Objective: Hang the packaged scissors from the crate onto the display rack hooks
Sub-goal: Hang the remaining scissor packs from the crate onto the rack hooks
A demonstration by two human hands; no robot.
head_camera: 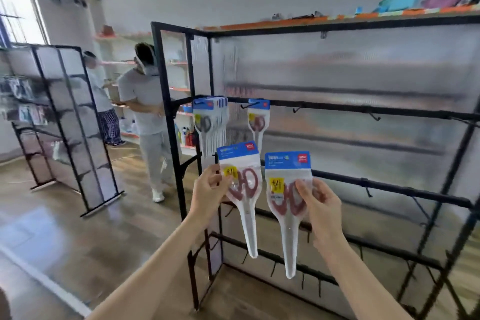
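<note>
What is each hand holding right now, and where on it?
The left hand pinches one scissors pack by its left edge near the yellow sticker. The right hand pinches a second scissors pack at the handle area.

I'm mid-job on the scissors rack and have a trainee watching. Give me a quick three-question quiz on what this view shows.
1. True or false: each hand holds its own scissors pack.
2. On the top rail, which hook carries more packs: A) the leftmost hook, B) the second hook, C) the third hook?
3. What colour is the sticker on the held packs?

Key
1. True: the left hand pinches the left pack and the right hand pinches the right pack.
2. A: a bunch of packs hangs on the leftmost hook, a single pack on the second, and the third hook is bare.
3. Yellow.
</note>
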